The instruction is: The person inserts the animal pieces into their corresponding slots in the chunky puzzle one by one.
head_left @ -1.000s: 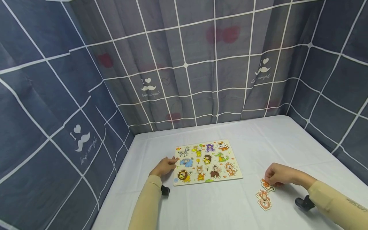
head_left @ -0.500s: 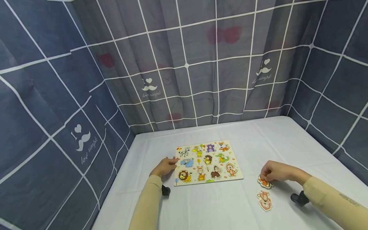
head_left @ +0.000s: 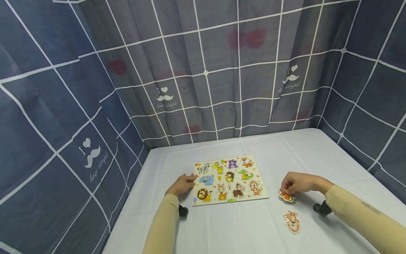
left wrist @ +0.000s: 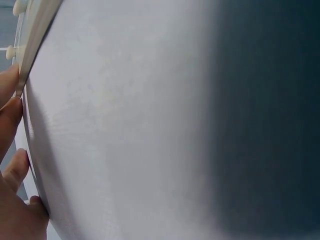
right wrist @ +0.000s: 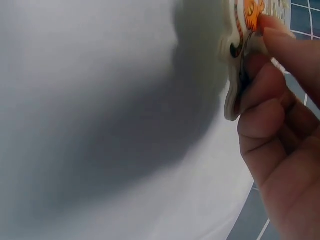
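My right hand pinches an orange tiger puzzle piece above the white table, right of the puzzle board. In the right wrist view the thumb and fingertips hold the tiger piece on edge, clear of its shadow on the cloth. A brown monkey puzzle piece lies flat nearer the front, its head toward me. The puzzle board bears several animals, with a tiger picture at top right and a monkey at bottom right. My left hand rests at its left edge, fingertips touching it.
A white cloth covers the table. Dark checked curtains stand behind it and along both sides. Black wrist cameras sit under the forearms, close to the cloth.
My right hand has lifted the tiger piece and carried it left and away from me, apart from the monkey piece. The left hand and the board stay where they were.
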`<state>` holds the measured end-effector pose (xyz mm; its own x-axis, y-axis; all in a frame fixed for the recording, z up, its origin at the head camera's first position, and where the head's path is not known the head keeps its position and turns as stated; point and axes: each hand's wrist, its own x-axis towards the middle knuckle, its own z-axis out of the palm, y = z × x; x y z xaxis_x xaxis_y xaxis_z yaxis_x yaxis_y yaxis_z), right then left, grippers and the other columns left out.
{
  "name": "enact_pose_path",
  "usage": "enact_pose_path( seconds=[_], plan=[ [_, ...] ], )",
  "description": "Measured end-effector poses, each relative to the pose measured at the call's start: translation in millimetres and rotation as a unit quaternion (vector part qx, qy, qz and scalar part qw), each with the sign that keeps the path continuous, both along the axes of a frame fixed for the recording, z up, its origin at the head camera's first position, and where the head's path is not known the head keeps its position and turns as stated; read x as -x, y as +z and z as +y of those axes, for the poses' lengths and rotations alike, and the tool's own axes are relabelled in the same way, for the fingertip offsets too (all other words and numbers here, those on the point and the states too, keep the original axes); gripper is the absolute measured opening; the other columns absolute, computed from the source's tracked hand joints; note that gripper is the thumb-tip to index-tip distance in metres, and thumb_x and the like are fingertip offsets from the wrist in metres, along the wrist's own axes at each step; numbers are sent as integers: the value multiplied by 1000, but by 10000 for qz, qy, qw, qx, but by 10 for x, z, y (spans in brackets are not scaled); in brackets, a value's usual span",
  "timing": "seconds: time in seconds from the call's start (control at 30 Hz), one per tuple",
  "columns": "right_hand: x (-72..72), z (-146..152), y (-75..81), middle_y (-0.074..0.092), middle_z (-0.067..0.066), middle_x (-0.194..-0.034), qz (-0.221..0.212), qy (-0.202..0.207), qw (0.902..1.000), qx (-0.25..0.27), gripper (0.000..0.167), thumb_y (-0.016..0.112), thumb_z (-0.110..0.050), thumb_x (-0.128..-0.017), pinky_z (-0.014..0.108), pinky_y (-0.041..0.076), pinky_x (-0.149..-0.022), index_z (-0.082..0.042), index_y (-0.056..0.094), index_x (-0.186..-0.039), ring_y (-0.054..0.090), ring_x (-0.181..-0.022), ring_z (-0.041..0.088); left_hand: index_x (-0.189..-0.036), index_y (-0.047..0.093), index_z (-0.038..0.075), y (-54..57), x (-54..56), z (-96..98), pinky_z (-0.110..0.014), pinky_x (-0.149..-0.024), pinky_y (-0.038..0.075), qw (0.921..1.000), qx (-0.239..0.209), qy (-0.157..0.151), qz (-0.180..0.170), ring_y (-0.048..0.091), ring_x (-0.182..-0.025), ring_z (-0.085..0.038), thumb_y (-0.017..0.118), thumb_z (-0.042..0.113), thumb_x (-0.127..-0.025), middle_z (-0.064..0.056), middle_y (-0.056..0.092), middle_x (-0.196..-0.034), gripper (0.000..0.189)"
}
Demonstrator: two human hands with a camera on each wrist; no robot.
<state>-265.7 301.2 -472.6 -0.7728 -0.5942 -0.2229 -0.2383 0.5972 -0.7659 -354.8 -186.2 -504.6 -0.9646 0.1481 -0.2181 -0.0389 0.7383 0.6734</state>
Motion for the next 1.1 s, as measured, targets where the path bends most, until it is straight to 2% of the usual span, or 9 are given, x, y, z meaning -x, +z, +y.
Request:
enact_pose_path(
  seconds=[0.2,0.5,0.8,0.97,1.1],
  plan=[
    [117,-40,20,59,-3,-74,-115,211,9997,106,9,62,3,-86,14,35,-52,2,71,-88,47,-60,3,-136,62,21,-5,6,-19,-60,-126,8,10000,27,8,0,12,-156,-38,67,20,-95,-10,36,-161,41],
    [276,-147,69,57,-3,-70,-137,377,9992,39,8,62,6,-82,14,33,-51,4,70,-84,45,-58,4,-136,62,21,-9,-1,-36,-60,-125,7,10000,-32,-29,68,11,-156,-39,66,18,-96,-6,37,-160,41],
    [458,-246,135,58,-3,-69,-19,308,9990,-310,12,63,8,-81,16,34,-51,1,72,-84,46,-58,5,-137,61,23,0,-1,-14,-60,-125,6,10000,-71,6,48,10,-156,-38,66,17,-96,-4,38,-160,42],
    [552,-325,177,59,-3,-68,0,307,9984,-483,13,62,10,-82,16,34,-52,3,72,-84,46,-58,7,-136,62,22,-12,-12,-7,-61,-125,7,10000,-53,-24,67,12,-155,-41,66,17,-96,-10,33,-162,41],
    [607,-384,186,60,-3,-69,81,276,9973,-669,16,62,11,-82,16,34,-52,1,73,-84,47,-58,6,-136,62,21,-26,-17,-7,-60,-125,6,9999,-75,-113,93,11,-155,-40,66,17,-96,-5,38,-160,40]
  ],
)
